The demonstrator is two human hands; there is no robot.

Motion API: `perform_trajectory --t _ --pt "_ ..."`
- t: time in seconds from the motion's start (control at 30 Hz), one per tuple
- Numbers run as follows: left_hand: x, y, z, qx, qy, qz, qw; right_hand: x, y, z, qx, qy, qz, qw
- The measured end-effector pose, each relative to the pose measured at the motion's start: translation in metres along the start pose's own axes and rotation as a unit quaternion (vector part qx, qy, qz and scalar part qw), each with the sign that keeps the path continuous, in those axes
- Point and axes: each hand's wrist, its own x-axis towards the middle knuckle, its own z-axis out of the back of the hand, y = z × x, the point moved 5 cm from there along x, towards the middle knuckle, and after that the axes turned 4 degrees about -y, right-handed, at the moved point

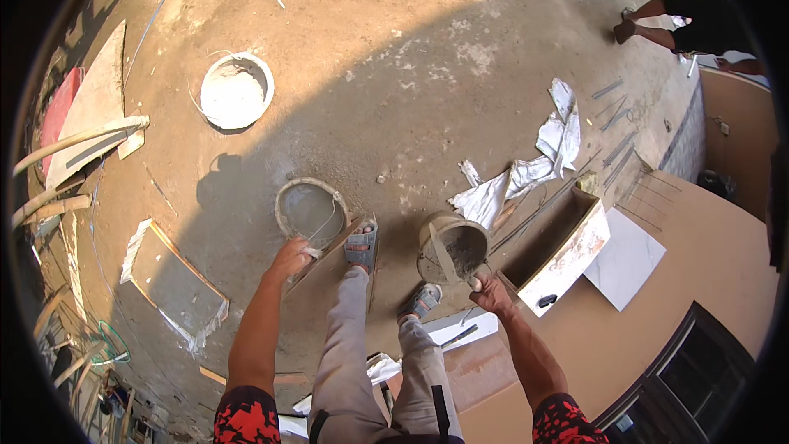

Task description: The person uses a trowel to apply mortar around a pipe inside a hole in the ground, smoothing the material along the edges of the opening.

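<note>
My left hand (292, 256) is closed on a small pale grip beside a round bucket (282, 222) of grey liquid, which has a thin wire or cord across it. A narrow board (327, 251) lies beside that bucket, near my sandalled left foot. My right hand (491, 294) is closed on a pale grip at the near rim of a second bucket (431, 253), dark and coated with grey mix inside, with a flat pale strip across its opening. My legs and sandals show between the two buckets.
A white bucket (260, 99), crumpled white sheeting (522, 181), a long wooden box (563, 271), a pale slab (625, 263) and thin rods (616, 156) lie around. Planks and poles (90, 131) crowd the left. Another person (690, 25) is at the upper right. A wall (723, 123) stands right.
</note>
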Motion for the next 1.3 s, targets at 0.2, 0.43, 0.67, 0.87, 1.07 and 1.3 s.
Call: perform_trajectory --t 0.2,0.43,0.67,0.87,1.07,1.3 --pt "-0.026 -0.094 0.018 -0.042 -0.176 0.080 0.980 -0.126 0.000 0.096 0.296 -0.151 -0.142 0.932" --pt "-0.087 -0.187 0.073 -0.175 -0.195 0.101 0.960 -0.244 -0.012 0.210 0.315 -0.377 -0.250 0.834" --pt "0.038 -0.454 0.083 -0.221 -0.149 0.112 0.957 -0.316 -0.102 0.267 0.202 -0.516 -0.429 0.713" --pt "0.131 -0.664 0.082 -0.302 -0.140 0.115 0.936 -0.291 -0.179 0.382 0.265 -0.566 -0.484 0.613" --pt "0.212 -0.802 0.041 -0.383 -0.139 0.137 0.903 -0.263 -0.245 0.532 0.418 -0.655 -0.428 0.462" --pt "0.359 -0.916 0.025 -0.449 -0.145 0.159 0.867 -0.189 -0.315 0.666 0.523 -0.675 -0.385 0.350"
